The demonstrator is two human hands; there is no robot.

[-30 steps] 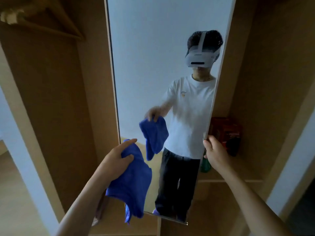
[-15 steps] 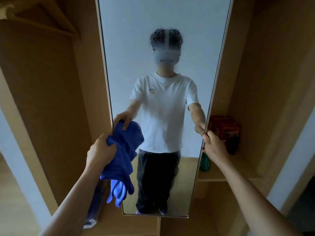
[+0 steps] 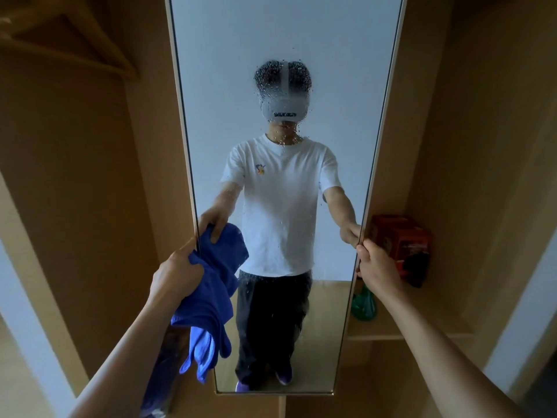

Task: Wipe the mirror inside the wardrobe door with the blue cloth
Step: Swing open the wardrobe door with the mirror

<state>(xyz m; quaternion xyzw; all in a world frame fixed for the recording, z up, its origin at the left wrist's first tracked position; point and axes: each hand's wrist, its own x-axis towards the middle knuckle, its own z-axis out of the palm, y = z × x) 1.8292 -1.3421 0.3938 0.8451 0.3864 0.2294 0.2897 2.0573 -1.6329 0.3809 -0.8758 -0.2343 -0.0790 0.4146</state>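
Left hand (image 3: 177,276) is clutching the blue cloth (image 3: 206,309) at the left edge of the mirror (image 3: 286,34); right hand (image 3: 376,267) fingers (image 3: 362,251) are grasping its right edge. Droplets (image 3: 271,73) are covering the glass, so wiping is seemingly just beginning.

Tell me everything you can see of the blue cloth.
The blue cloth is deep blue and soft, like towelling, crumpled rather than folded. The left hand grips its bunched top beside the left edge of the mirror; the rest hangs down in loose folds, its ends dangling before the mirror's lower left part. Its reflection shows in the glass. Whether it touches the glass cannot be told.
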